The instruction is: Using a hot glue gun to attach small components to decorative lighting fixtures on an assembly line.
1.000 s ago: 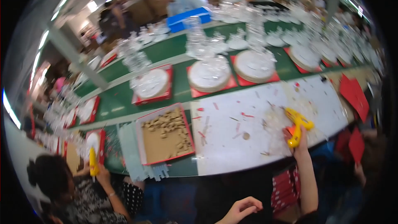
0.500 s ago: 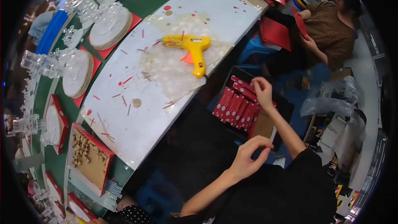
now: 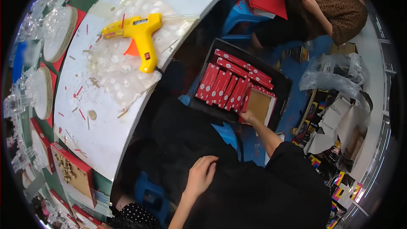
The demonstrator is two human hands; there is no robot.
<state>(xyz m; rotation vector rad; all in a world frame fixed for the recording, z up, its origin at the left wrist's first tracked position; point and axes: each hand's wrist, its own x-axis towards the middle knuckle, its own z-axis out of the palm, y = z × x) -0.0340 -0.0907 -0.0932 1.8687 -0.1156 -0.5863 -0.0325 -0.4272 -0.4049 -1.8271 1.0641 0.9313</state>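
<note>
Glue gun: yellow plastic hot-glue gun (image 3: 135,34) lying flat on white tabletop (image 3: 101,135), upper left of frame, well apart from both hands.
Left hand: left hand (image 3: 202,174) at lower centre, resting loosely curled on dark clothing, grasping nothing.
Box row: flat red cardboard boxes (image 3: 224,85) packed edge-on in black tray (image 3: 283,85), centre frame, row running upper right to lower left.
Right hand: right hand (image 3: 247,117) right of centre, touching near end of row beside brown card insert (image 3: 257,104); grip partly hidden, cannot tell; far nearer than left.
</note>
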